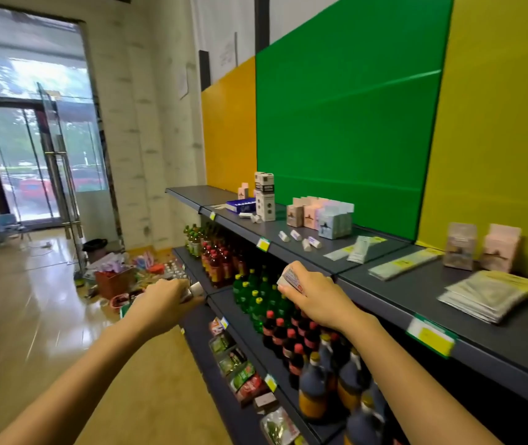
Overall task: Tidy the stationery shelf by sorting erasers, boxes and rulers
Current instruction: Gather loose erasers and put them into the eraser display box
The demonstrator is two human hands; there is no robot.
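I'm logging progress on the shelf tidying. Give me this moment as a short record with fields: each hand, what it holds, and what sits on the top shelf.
left hand: grips a small item with a white end; kind unclear
right hand: grips a wrapped eraser
top shelf: stationery
loose erasers: four lying in front of the small boxes
small boxes: upright cluster by the green panel
ruler packets: flat, right of the erasers
lower shelves: bottles

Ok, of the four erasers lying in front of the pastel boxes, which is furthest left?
The eraser at the group's end toward the tall white boxes; the other three lie to its right, nearer the pale blue box.
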